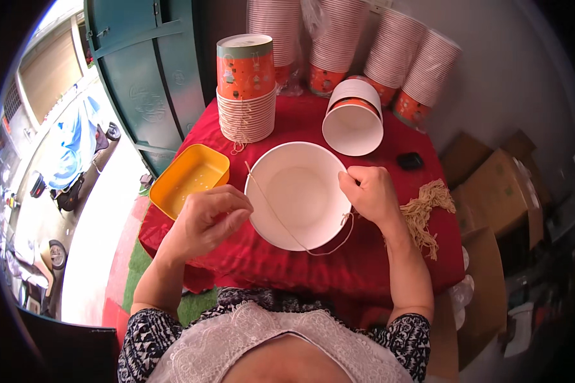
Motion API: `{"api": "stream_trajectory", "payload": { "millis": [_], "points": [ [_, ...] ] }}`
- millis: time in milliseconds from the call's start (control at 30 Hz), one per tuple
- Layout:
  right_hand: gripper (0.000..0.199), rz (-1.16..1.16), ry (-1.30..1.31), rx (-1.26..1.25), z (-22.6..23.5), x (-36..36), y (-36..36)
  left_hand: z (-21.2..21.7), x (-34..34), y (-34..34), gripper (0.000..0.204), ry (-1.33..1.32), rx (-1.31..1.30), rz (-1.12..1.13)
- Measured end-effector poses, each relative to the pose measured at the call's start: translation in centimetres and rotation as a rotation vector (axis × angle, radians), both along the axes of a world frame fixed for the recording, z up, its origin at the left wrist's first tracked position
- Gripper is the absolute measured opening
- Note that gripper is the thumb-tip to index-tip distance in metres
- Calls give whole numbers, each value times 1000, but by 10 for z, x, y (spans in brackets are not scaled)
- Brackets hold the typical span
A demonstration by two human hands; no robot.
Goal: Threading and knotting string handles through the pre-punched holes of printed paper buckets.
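Bucket (300, 191) (one) between two hands (212, 220) (368, 193)

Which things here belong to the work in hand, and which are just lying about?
Apparently part of the work:
bucket, at the right hand
cord across it
cord bundle, probably
bucket stack, probably
yellow tray, less surely

Seemingly just lying about:
small black object
cardboard boxes

A round, white-walled paper bucket (294, 195) sits mouth-up on the red-draped surface (255, 268); a thin beige string (270, 204) crosses its opening, looping past its lower-right rim.
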State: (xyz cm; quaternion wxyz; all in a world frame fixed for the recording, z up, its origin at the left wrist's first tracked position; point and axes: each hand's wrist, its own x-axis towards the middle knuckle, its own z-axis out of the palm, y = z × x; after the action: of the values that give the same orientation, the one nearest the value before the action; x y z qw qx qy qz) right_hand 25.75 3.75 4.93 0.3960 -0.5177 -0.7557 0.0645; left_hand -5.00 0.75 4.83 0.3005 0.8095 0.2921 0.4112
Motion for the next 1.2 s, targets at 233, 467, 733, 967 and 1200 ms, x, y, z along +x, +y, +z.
{"api": "stream_trajectory", "payload": {
  "millis": [233, 467, 733, 967, 1200],
  "points": [
    [34, 1, 47, -83, -6, 6, 5, -16, 5, 22, 12, -194, -147, 160],
    [35, 41, 132, -195, -9, 10, 17, -24, 1, 43, 21, -223, -95, 197],
    [39, 158, 321, -330, -30, 35, 52, -34, 2, 60, 56, -250, -310, -71],
    [36, 199, 419, -403, -33, 29, 61, -52, 9, 69, 114, -204, -218, -151],
    [38, 251, 696, -368, -36, 8, 68, -60, 36, 64, 130, -60, -87, 33]
  ]
}}
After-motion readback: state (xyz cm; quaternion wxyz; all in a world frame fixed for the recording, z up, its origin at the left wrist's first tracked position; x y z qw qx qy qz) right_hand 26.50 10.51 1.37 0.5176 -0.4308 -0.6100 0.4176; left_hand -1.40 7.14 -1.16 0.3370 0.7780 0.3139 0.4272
